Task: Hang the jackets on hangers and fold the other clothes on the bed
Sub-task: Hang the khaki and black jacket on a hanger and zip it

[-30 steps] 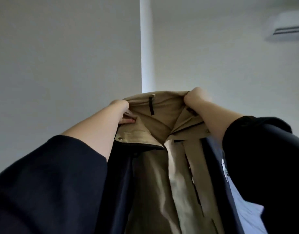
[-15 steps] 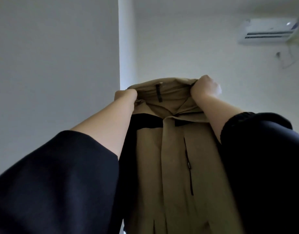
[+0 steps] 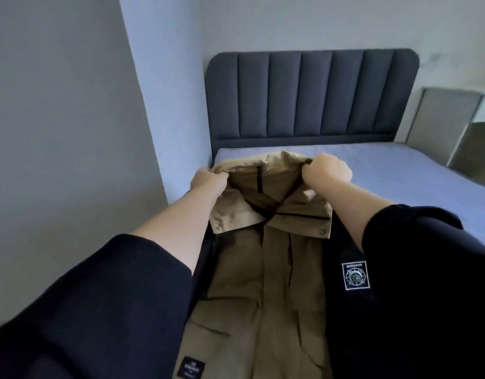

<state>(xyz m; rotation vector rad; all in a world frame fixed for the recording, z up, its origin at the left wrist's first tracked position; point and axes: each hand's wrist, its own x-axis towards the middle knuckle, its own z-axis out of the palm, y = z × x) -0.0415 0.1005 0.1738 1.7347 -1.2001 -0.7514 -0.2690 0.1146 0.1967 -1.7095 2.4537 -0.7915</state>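
I am holding the khaki jacket [image 3: 263,269] by its collar [image 3: 274,170], left hand [image 3: 208,181] and right hand [image 3: 327,172] both fisted on it, above the bed [image 3: 400,173] (no hanger visible), likely needing one next.

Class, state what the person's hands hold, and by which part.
The left hand and right hand grip a khaki fabric jacket at its collar.

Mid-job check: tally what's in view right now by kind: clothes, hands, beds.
Jackets: 1, the khaki jacket, held up by its collar
Hands: 2, the left hand and the right hand, both gripping the collar
Beds: 1, the bed behind the jacket
Total: 4
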